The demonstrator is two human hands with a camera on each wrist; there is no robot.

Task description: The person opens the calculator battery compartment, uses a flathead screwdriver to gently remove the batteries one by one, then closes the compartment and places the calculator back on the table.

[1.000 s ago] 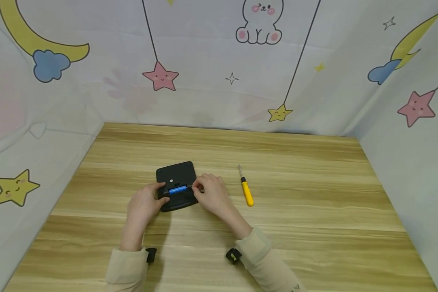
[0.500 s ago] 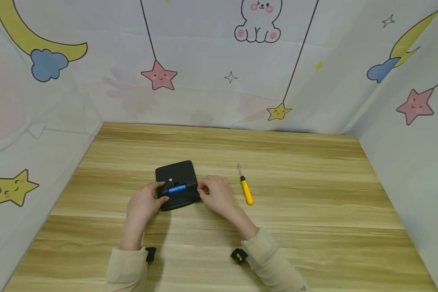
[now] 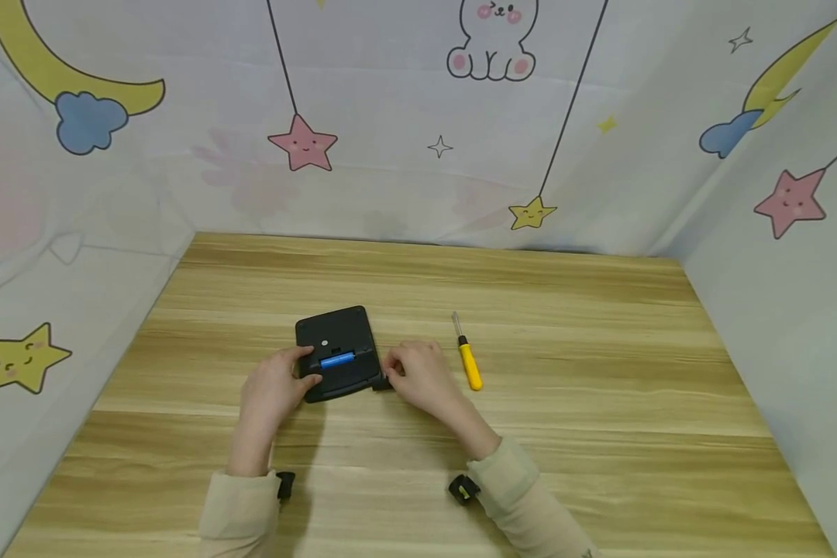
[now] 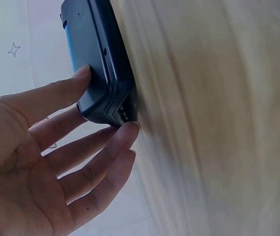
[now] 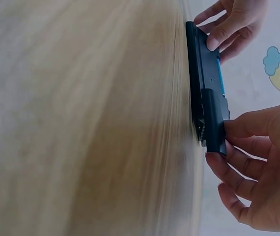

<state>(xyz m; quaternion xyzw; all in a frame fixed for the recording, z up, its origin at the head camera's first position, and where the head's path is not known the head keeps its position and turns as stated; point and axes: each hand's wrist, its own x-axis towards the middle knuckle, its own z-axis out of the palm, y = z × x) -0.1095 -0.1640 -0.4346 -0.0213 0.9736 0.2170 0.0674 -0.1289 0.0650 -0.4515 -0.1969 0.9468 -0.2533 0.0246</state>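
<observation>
- A black device (image 3: 338, 332) lies on the table (image 3: 586, 372), left of the middle of the head view, slightly turned, with a slot in its upward face.
- A blue battery (image 3: 338, 360) sits lengthwise in that slot.
- The left hand (image 3: 270, 387), just left of the device, holds its left end: the thumb rests on the upward face and a fingertip touches the edge, with the other fingers fanned apart in the left wrist view.
- The right hand (image 3: 420, 376), just off the device's lower right corner, pinches a small black cover (image 5: 214, 123) between thumb and fingers.
- In the right wrist view the cover overlaps the device's near end; whether the two touch I cannot tell.
- A screwdriver (image 3: 469, 358) with a yellow handle lies right of the right hand, its metal tip toward the top of the frame.
- Pale sleeves (image 3: 240, 504) enter from the bottom edge, a small black piece (image 3: 463, 489) beside each cuff.
- Across the top and down both sides hangs white cloth (image 3: 390, 194) printed with stars, moons, clouds and a white animal.
</observation>
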